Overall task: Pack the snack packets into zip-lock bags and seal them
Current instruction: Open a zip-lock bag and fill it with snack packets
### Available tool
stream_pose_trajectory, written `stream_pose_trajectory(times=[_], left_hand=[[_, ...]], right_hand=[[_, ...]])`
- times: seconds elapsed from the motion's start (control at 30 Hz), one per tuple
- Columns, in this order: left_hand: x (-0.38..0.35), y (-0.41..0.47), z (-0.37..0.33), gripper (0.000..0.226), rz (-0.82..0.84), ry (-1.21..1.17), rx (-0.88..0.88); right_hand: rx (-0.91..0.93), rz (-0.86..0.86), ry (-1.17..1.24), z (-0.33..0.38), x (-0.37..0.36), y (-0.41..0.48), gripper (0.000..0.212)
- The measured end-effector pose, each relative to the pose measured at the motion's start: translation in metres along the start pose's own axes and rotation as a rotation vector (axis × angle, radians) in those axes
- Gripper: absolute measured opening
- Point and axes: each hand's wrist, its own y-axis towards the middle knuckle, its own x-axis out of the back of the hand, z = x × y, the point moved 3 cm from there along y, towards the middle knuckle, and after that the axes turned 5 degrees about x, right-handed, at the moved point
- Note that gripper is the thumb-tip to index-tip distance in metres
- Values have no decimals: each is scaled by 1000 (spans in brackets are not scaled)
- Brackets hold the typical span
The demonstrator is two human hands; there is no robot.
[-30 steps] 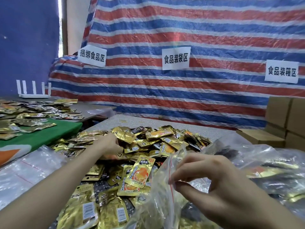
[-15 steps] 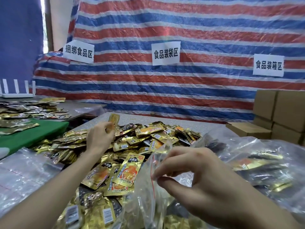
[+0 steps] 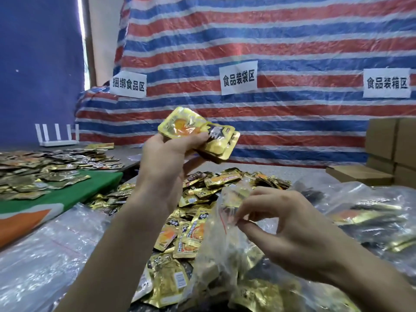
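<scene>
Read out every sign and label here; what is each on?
"捆绑食品区": left white sign, striped tarp.
"食品装袋区": middle white sign.
"食品装箱区": right white sign.
Print on the snack packets: too blurred to read.

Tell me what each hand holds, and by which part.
Left hand grips snack packets by their lower edges; right hand pinches the zip-lock bag at its rim.
</scene>
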Motion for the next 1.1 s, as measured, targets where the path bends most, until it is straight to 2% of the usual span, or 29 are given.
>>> stream_pose_trajectory(times=[0.13, 0.3, 0.47, 0.63, 0.9, 1.0, 1.1], left_hand=[[-20, -27, -20, 17, 67, 147, -100], [-21, -37, -22, 27, -3, 492, -238], [-19, -31, -11, 25, 45, 767, -174], [-14, -20, -5, 22, 29, 1005, -206], [-11, -21, 3, 18, 40, 1361, -62], [-10, -19, 8, 24, 128, 1454, 41], [-8, -21, 6, 25, 237, 1502, 31]], right_hand=[[19, -96, -5, 4, 1, 0, 10], [47, -134, -3, 7, 4, 0, 10], [46, -184, -18, 4, 7, 0, 11], [28, -231, -14, 0, 7, 1, 11], [18, -224, 5, 0, 7, 1, 8], [20, -211, -5, 1, 7, 0, 8], [23, -193, -27, 2, 7, 0, 9]])
